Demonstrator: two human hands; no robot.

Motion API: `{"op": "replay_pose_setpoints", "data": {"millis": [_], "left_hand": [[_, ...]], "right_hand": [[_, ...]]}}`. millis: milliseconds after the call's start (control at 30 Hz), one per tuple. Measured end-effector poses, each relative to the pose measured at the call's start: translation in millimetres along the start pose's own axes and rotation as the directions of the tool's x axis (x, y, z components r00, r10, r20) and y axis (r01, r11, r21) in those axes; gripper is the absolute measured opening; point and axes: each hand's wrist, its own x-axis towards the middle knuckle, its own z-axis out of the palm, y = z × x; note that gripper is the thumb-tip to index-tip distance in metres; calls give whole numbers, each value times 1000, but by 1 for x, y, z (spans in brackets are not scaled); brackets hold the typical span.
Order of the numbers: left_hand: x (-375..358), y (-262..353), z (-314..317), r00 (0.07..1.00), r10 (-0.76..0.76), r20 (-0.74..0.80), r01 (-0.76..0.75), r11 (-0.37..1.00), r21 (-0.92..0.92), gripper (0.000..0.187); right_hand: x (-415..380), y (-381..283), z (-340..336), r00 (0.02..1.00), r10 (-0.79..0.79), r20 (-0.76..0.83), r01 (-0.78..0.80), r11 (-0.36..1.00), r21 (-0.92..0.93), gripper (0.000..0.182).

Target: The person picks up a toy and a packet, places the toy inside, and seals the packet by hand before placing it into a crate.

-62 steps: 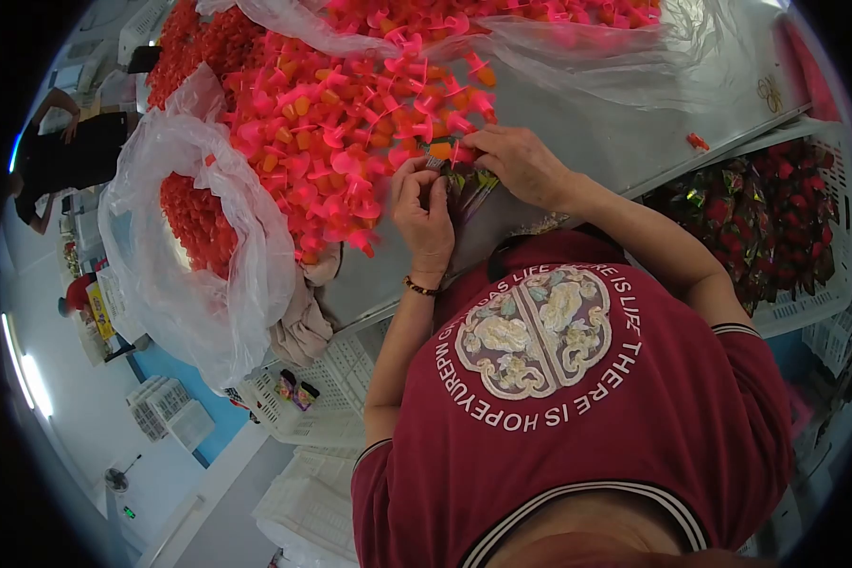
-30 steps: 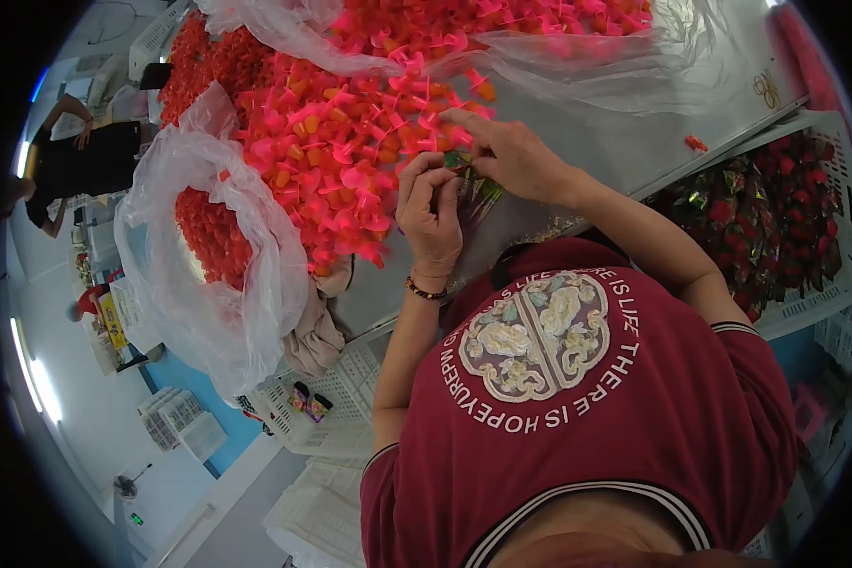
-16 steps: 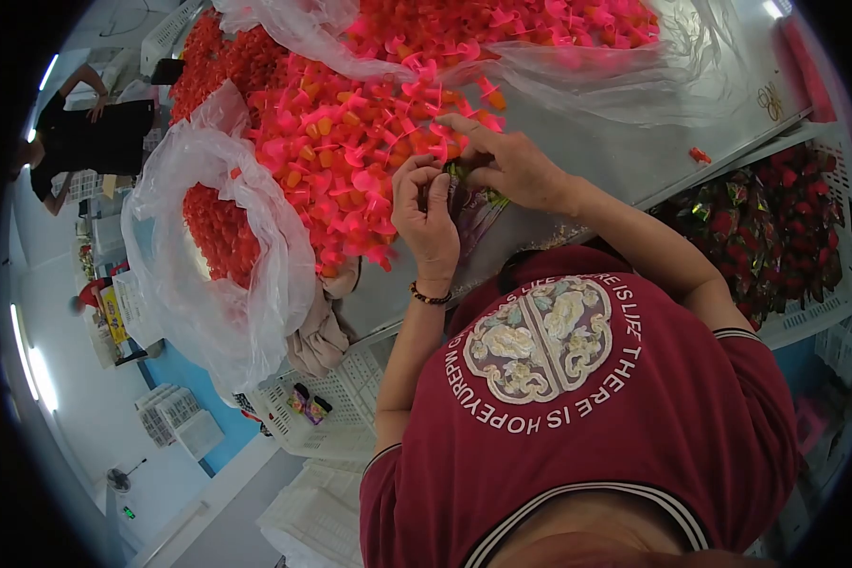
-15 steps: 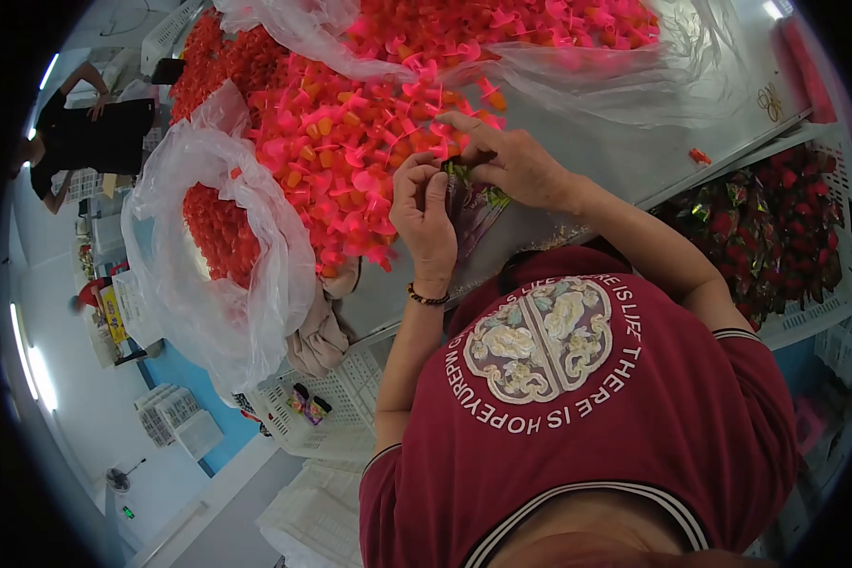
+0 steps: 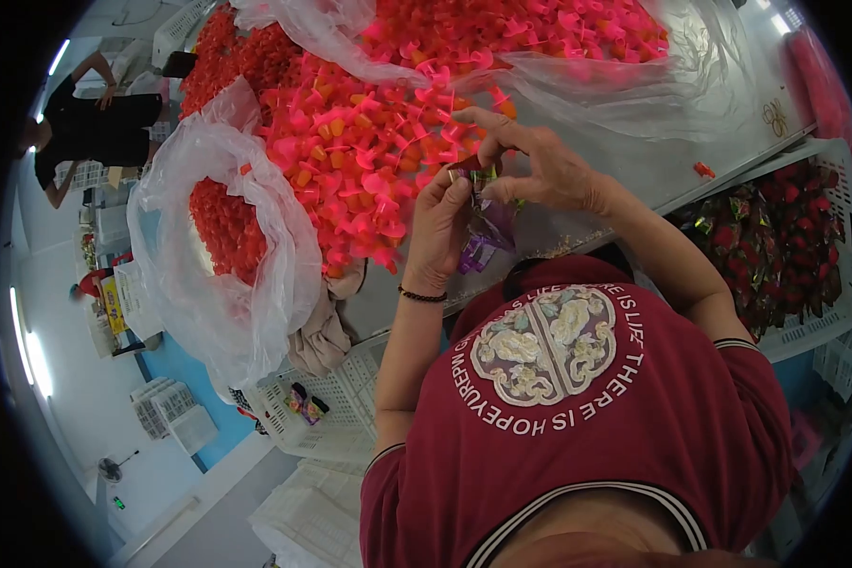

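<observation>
My left hand (image 5: pixel 437 227), with a beaded bracelet at its wrist, pinches a shiny purple and green printed plastic packet (image 5: pixel 488 237) near its top end. The lower part of the packet hangs down over the table edge side. My right hand (image 5: pixel 549 175) is just to the right, its index finger stretched out and its thumb apart from the fingers, right by the packet's top. Beyond both hands lies a big heap of bright pink plastic pieces with orange parts (image 5: pixel 350 161), close to the fingertips.
A clear plastic bag (image 5: pixel 289 222) of red pieces stands at the left. Plastic film (image 5: pixel 625 90) lies on the metal table (image 5: pixel 577 133). A white crate (image 5: pixel 795 327) at the right holds wrapped red pieces. Another crate (image 5: pixel 336 431) sits below left. A person (image 5: pixel 99 128) stands far left.
The packet's purple lower part now shows more openly below my left hand. My right hand's fingers have spread and lifted from the packet's top. The whole view has shifted slightly.
</observation>
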Motion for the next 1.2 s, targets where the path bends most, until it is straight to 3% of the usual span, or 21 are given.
{"op": "replay_pose_setpoints", "data": {"millis": [267, 433, 533, 633, 767, 833, 1100, 1200], "left_hand": [[-3, 1, 4, 997, 75, -37, -74, 997, 8, 23], [1, -9, 7, 959, 278, -57, -268, 953, 140, 22], [1, -11, 9, 941, 332, -67, -311, 926, 214, 19], [1, -16, 6, 928, 365, -71, -332, 900, 283, 24], [-5, -8, 21, 931, 348, -109, -326, 928, 181, 26], [-9, -3, 23, 965, 240, -108, -240, 971, 12, 28], [-4, -11, 14, 968, 233, -88, -221, 966, 134, 14], [-5, -11, 13, 969, 238, -66, -227, 963, 144, 11]], "right_hand": [[-1, -4, -2, 1000, -26, -2, 26, 999, -36, 74], [-1, -1, -2, 997, -76, -15, 75, 995, -59, 73], [-2, 2, -3, 990, -124, -62, 117, 987, -106, 70], [-2, -4, -1, 996, -75, -55, 60, 971, -233, 67], [-2, 2, 3, 983, -157, -92, 133, 965, -226, 63], [-2, 4, 3, 983, -151, -101, 127, 970, -210, 62], [-5, 3, 6, 994, -56, -93, 47, 994, -98, 61], [-5, 8, 5, 992, -96, -82, 90, 993, -79, 60]]}}
